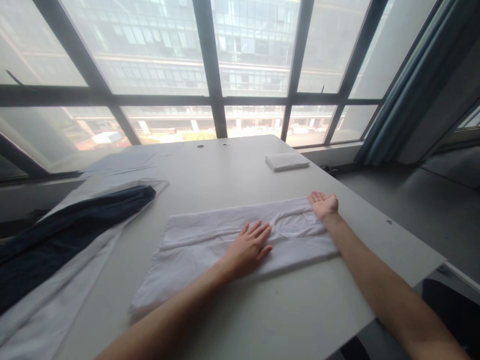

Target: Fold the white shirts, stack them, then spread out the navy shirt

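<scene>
A white cloth (210, 235), folded into a long strip, lies across the middle of the grey table (232, 165). My left hand (249, 247) rests flat on the cloth's middle, fingers stretched out and slightly spread. At the cloth's right end my right hand (323, 204) lies palm up with its fingers extended, touching or slipping under the top right corner. Neither hand grips anything.
A small folded white cloth (287, 161) sits at the table's far right. A dark blue garment (71, 235) lies over white fabric (48, 310) at the left. Large windows stand behind the table, a blue curtain (408, 85) hangs at right, and the table's right edge drops to the floor.
</scene>
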{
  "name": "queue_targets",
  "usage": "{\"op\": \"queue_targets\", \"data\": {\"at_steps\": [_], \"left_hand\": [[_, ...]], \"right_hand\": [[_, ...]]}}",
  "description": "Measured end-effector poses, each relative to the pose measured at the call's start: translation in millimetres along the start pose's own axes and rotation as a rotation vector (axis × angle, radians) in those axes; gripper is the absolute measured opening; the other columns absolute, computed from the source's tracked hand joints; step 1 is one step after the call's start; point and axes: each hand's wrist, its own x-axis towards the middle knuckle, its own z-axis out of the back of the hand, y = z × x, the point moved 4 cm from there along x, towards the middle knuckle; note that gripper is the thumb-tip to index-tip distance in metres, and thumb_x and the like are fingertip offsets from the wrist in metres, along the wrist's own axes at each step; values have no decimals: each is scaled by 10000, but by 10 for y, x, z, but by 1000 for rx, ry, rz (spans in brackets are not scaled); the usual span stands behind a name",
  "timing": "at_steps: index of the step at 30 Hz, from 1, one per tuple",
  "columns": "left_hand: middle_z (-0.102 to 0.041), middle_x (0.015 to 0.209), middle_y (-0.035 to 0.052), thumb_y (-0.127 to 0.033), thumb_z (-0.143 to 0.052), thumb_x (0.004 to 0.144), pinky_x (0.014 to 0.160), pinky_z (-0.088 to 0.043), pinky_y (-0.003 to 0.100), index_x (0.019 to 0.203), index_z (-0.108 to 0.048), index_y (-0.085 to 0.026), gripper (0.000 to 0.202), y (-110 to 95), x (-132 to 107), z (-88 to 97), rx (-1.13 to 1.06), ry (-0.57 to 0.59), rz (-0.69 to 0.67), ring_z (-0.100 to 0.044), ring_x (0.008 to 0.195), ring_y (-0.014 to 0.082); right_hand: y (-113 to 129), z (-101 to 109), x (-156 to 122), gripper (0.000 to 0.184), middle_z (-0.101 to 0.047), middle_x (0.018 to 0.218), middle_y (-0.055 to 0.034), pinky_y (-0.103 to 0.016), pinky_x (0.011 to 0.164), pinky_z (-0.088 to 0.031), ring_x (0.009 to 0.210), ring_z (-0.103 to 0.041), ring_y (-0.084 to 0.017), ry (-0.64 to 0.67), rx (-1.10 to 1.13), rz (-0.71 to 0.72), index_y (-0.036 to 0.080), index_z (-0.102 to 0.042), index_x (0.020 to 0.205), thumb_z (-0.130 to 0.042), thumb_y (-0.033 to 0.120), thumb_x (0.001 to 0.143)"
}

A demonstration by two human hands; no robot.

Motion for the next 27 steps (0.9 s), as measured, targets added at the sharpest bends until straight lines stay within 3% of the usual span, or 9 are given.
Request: {"op": "queue_targets", "data": {"at_steps": [4,8,10,13,16,21,27], "left_hand": [[-355,1637,85,-477,-337,1072,1251,-189,543,1581,-355,-209,576,3,0,0,-1,7,2,-250,1541,281],[-343,1642,81,-481,-326,1073,1255,-184,527,1586,-346,-212,580,5,-2,-2,4,5,-2,-242,1544,274],[-345,1642,80,-482,-320,1073,1257,-178,518,1590,-338,-225,577,8,-3,-6,11,0,-5,-239,1545,267],[-339,1644,84,-486,-308,1074,1257,-179,516,1598,-319,-227,584,21,-2,-20,31,1,-7,-229,1548,262],[-316,1651,96,-486,-292,1076,1257,-181,519,1606,-297,-211,597,39,1,-40,50,6,-14,-217,1551,259],[-302,1656,95,-476,-291,1077,1258,-182,509,1608,-289,-204,597,61,4,-57,58,20,-10,-211,1553,253],[-319,1652,90,-464,-302,1074,1262,-175,503,1605,-296,-213,588,44,-10,-30,39,15,-9,-223,1550,248]], "right_hand": [[149,104,11,944,-395,1554,-231,-535,1099,-438,1374,-513,-255,-21,-128,200,141,-254,1605,241,513,892],[322,-126,-203,909,-444,1547,-196,-527,1131,-420,1419,-476,-249,12,54,296,198,-317,1579,175,586,920],[305,-398,-374,857,-505,1503,-189,-539,1119,-435,1391,-509,-258,127,137,241,216,-407,1526,99,602,952],[102,-836,-617,814,-549,1450,-225,-551,1079,-472,1334,-566,-273,342,185,-10,176,-470,1462,62,556,978],[-72,-990,-699,801,-539,1453,-240,-564,1059,-478,1328,-574,-267,386,141,-106,162,-434,1476,79,531,983],[-101,-623,-453,883,-486,1494,-235,-567,1064,-457,1373,-531,-239,189,-26,-4,186,-301,1569,248,449,929],[-65,-170,-163,824,-503,1469,-203,-556,1094,-428,1391,-496,-248,-115,-73,175,231,-230,1616,176,482,944]]}}
